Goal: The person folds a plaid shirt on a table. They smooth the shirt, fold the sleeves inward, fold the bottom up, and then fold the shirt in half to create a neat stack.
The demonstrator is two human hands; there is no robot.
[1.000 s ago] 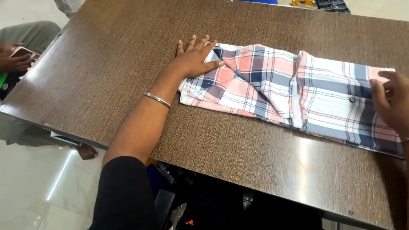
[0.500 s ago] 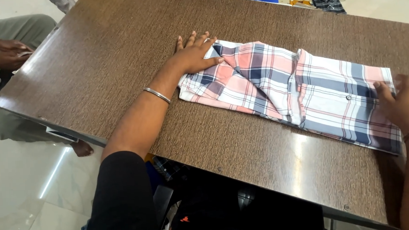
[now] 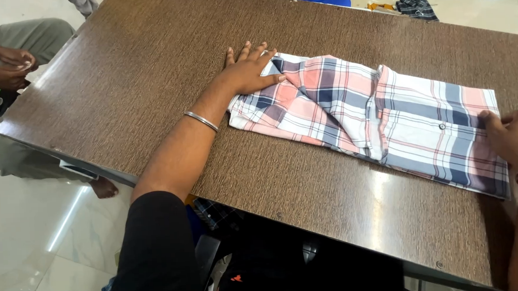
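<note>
A: Where is the shirt (image 3: 374,120)?

B: It lies folded lengthwise on the brown desk (image 3: 123,93).

A: Your left hand (image 3: 249,70)?

B: It lies flat with fingers spread, pressing the shirt's left end; a bangle (image 3: 201,120) circles the wrist.

A: Your right hand (image 3: 512,137)?

B: It rests on the right end with fingers curled; you cannot tell whether it pinches cloth.

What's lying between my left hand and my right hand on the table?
The folded plaid shirt spans the stretch from left hand to right hand, in the head view.
</note>
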